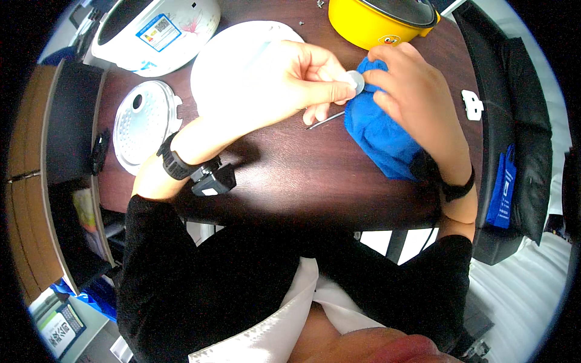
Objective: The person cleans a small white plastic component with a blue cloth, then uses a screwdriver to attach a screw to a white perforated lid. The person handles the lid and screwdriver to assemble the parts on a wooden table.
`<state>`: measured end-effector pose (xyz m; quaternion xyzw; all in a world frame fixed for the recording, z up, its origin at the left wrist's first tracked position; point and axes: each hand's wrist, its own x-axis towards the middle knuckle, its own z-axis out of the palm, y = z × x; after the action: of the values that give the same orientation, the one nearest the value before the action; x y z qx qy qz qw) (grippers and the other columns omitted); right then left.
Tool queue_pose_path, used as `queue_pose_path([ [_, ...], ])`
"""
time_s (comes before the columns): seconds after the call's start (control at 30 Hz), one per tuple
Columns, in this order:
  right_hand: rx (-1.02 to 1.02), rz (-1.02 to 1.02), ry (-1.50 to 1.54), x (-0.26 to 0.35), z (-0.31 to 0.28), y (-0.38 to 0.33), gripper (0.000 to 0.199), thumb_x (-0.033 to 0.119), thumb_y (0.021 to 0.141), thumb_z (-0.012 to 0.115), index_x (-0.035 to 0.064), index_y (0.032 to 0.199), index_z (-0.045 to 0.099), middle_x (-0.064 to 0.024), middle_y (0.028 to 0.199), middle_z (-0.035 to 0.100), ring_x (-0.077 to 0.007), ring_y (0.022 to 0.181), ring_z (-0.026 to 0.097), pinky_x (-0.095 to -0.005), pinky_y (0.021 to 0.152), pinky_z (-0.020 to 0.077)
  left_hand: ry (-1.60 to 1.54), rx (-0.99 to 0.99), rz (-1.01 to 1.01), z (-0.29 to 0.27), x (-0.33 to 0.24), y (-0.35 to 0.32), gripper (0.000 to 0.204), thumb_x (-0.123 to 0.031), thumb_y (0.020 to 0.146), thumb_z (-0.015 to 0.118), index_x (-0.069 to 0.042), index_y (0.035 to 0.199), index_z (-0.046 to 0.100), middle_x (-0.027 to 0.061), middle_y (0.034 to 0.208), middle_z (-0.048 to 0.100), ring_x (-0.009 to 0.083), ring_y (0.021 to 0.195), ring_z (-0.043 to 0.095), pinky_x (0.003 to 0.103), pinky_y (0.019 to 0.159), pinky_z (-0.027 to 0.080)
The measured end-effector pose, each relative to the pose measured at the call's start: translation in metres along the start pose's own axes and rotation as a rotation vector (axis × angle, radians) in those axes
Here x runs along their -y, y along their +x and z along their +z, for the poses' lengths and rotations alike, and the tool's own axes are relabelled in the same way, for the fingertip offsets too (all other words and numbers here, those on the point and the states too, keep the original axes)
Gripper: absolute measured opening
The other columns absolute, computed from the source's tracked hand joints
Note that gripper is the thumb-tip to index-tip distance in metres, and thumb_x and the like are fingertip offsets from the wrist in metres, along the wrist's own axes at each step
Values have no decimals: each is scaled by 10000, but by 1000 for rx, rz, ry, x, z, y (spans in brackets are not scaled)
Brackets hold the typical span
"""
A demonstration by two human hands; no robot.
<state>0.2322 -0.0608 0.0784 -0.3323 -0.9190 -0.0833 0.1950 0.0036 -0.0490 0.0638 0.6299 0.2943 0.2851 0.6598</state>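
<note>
My left hand [290, 78] pinches a small round silver disc [356, 81] between thumb and fingers above the dark brown table [284, 175]. My right hand [417, 91] holds a blue cloth [378, 136] and presses a fold of it against the disc. A thin metal rod [324, 120] lies on the table just below my left fingers. A black watch sits on my left wrist and a black band on my right.
A white round plate [233, 48] lies behind my left hand. A white perforated inner lid [144, 124] sits at the left, a white rice cooker [154, 30] behind it, a yellow electric pot [381, 21] at the back. Small screws lie near the pot.
</note>
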Motion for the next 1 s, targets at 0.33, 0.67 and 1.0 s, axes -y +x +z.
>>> queue_pose_path([
  [0.33, -135, 119, 38, 8, -17, 5, 350, -6, 662, 630, 104, 990, 683, -82, 1106, 593, -269, 1068, 584, -357, 900, 474, 55, -59, 30, -4, 0, 5, 171, -161, 932, 618, 5, 967, 596, 37, 674, 604, 84, 552, 561, 210, 513, 449],
  [0.67, -178, 64, 12, 20, -10, 8, 310, 124, 702, 679, 124, 1011, 651, -51, 1075, 590, -271, 1016, 578, -381, 859, 487, 93, -87, 43, -2, 2, 5, 142, -130, 945, 590, 12, 960, 595, 41, 670, 605, 92, 562, 574, 219, 524, 471],
  [1.0, -147, 45, 81, 11, 3, 3, 305, 118, 705, 665, 90, 1008, 647, -48, 1086, 591, -257, 975, 583, -377, 819, 500, 79, -108, 71, -8, 11, 7, 123, -102, 952, 571, 15, 974, 600, 46, 719, 609, 98, 594, 584, 227, 554, 487],
])
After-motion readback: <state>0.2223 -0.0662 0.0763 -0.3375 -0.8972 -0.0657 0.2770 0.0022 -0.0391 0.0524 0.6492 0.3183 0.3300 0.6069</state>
